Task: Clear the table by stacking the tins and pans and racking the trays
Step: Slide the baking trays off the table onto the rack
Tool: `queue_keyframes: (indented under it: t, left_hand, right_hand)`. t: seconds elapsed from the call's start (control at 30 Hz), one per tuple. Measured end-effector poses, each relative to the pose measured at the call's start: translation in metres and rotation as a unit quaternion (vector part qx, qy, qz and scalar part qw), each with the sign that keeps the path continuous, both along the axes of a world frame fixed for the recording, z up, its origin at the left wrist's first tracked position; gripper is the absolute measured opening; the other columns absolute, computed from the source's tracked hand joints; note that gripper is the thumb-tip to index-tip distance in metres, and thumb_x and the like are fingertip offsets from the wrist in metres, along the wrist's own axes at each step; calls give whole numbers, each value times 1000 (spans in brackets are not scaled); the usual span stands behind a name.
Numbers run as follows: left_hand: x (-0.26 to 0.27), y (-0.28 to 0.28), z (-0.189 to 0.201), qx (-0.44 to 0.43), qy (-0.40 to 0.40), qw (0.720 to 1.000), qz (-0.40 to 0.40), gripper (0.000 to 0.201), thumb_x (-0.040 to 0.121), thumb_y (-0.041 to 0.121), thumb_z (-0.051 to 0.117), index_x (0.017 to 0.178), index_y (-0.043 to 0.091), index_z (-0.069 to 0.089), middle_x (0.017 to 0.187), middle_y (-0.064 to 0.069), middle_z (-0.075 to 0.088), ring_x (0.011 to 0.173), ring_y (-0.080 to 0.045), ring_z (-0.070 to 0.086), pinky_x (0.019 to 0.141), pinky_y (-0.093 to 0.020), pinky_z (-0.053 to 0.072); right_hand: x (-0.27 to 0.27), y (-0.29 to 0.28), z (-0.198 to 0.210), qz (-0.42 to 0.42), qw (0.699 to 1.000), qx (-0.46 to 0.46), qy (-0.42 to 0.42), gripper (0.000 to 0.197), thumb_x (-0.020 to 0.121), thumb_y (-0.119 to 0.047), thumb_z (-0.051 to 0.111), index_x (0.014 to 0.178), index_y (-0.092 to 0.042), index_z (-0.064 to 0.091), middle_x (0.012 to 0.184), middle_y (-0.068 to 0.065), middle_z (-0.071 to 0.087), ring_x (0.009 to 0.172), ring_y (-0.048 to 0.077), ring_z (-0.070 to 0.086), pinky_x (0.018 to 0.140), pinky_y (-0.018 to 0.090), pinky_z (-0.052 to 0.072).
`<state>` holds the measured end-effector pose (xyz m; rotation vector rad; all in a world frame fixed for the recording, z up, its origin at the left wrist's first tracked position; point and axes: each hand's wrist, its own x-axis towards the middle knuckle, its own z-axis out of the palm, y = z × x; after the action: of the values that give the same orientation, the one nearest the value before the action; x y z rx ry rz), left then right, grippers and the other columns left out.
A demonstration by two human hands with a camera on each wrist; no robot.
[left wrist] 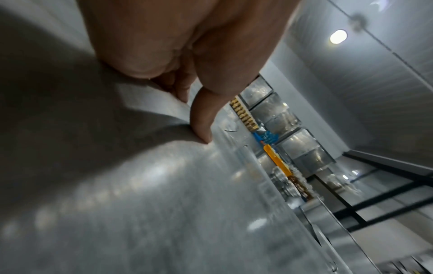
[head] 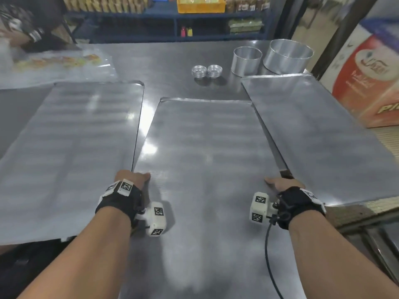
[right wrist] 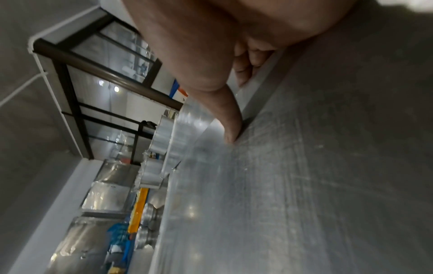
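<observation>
steel tray [head: 205, 147] underside fingers [left wrist: 180, 89], wrist-only

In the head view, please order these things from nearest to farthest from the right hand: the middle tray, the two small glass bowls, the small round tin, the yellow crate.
1. Middle tray: the right hand grips its right edge.
2. Small glass bowls: on the table past the tray's far end.
3. Small round tin: just behind the bowls, to their right; close to call.
4. Yellow crate: on the shelf behind the table.

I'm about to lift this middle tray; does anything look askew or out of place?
Yes: the right tray overlaps the middle tray, its edge riding over that tray's right rim. Both hands, left hand and right hand, grip the middle tray's sides.
</observation>
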<state>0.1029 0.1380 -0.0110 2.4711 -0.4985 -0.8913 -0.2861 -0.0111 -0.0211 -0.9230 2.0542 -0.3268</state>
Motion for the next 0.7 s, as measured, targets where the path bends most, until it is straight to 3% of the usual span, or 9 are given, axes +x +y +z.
queue_keyframes:
  t: [0.1,0.17,0.23,0.3,0.4,0.5,0.57,0.63,0.7]
  left_hand:
    - [5,5,11,-22,-8,999,-27,39,88,32,74,107,-1,66,96,-15,58,93,-33,59,77,-30,40]
    - [6,9,17,-35,-7,999,-39,49,87,29,75,117,-9,65,109,-23,66,90,-32,57,76,-30,39]
    - [4,13,24,-49,-5,998,-44,50,87,27,76,118,-10,64,120,-27,66,99,-35,63,76,-30,39]
    - [3,13,30,-66,1,997,-48,50,86,26,76,118,-10,64,121,-28,65,110,-39,64,75,-30,40]
    - [-7,11,46,-84,22,993,-74,50,85,25,77,118,-10,64,121,-28,65,114,-39,63,59,-24,38]
    - [-28,4,69,-102,19,988,-115,48,85,23,77,116,-11,64,120,-27,66,112,-39,63,55,-18,31]
    - [-49,-1,84,-124,10,982,-144,43,88,26,73,117,-4,66,119,-24,67,112,-36,64,58,-20,38]
    - [-73,-5,98,-153,46,975,-155,37,94,39,62,122,15,65,122,-10,68,113,-26,65,77,-22,51]
    - [-100,-5,109,-162,30,971,-172,40,97,46,54,124,20,64,127,-5,67,116,-24,63,91,-23,48]
  right_hand:
    - [-4,23,12,-1,1000,4,-7,58,70,-37,87,106,3,67,79,12,66,69,26,64,72,36,57]
    - [-8,43,23,-17,1000,1,-6,54,78,-33,82,111,5,64,78,10,64,63,22,59,48,21,50]
    - [-11,69,38,-31,999,-16,-7,52,85,-30,75,123,2,60,98,14,66,79,26,64,36,18,39]
    - [-15,91,50,-55,997,-48,-17,56,87,-31,72,132,-1,56,130,15,60,116,30,60,53,19,42]
    - [-25,116,65,-68,996,-58,27,58,87,-46,67,127,-3,60,132,12,60,121,30,57,85,28,47]
    - [-46,142,78,-122,989,-79,23,62,80,-49,74,120,-2,62,124,14,65,111,29,63,75,28,44]
    - [-64,160,84,-187,977,-100,-3,59,77,-39,81,115,1,61,119,19,66,107,32,66,77,33,53]
    - [-82,181,91,-239,965,-105,-10,66,75,-36,84,118,7,59,112,19,67,98,34,67,80,38,55]
    - [-100,202,98,-283,952,-118,-25,68,75,-33,84,122,9,59,111,18,67,86,32,66,65,35,52]
